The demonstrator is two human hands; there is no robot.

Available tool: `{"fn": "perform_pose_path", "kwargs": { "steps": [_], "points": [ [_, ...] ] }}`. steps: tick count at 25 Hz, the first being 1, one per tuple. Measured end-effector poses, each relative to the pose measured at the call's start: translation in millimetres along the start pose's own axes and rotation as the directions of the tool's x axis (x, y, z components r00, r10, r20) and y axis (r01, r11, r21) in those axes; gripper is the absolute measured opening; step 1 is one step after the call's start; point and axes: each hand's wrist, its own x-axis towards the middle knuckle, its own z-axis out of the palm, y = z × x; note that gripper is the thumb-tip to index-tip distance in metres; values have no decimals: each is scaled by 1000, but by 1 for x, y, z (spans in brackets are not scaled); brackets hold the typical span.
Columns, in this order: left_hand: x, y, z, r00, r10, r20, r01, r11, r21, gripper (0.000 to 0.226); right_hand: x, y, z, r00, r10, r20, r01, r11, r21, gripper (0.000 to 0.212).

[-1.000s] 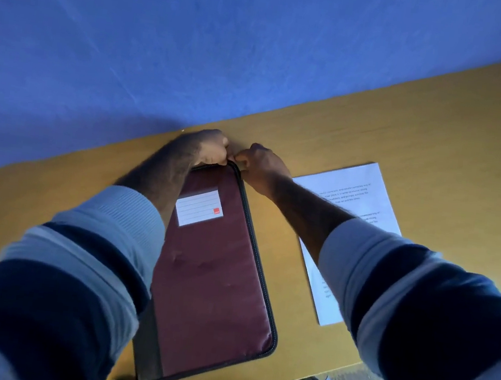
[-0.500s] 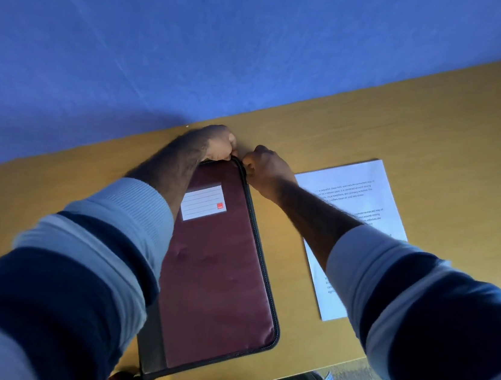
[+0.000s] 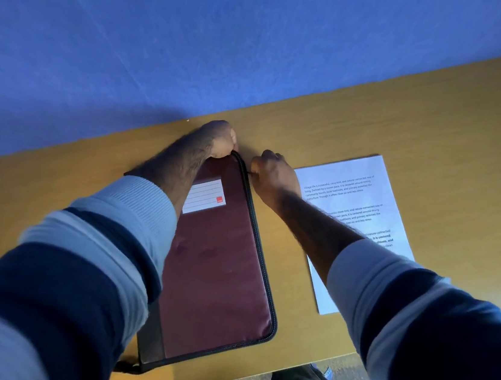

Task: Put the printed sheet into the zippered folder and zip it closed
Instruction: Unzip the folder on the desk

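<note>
Unzipping, seemingly: left hand point(image 3: 221, 139) grips the zippered folder point(image 3: 221, 265) at its top corner mid-frame, right hand point(image 3: 272, 178) pinches the zipper pull point(image 3: 249, 173); next, draw it down toward lower frame

Both arms reach forward toward the desk's point(image 3: 439, 134) far edge, forearms bare, striped sleeves point(image 3: 93, 249) pushed up. The left hand point(image 3: 220, 139) is curled knuckles-up over the folder's point(image 3: 221, 265) far corner, gripping it. The right hand point(image 3: 271, 176), just beside it but apart, has its fingers curled in, pinching the zip pull point(image 3: 249, 172) on the folder's right edge
</note>
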Motion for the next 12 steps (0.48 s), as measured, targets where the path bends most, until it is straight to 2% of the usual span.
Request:
{"fn": "perform_pose_path", "kwargs": {
  "steps": [5, 12],
  "points": [
    [-5, 2, 5, 999, -16, -31, 16, 1000, -21, 28, -24, 1, 4, 999, -25, -31, 24, 999, -31, 15],
    [-13, 1, 20, 990, -17, -142, 13, 1000, -28, 31, -64, -3, 15, 998, 28, -61, -33, 996, -82, 17]
  ]
}}
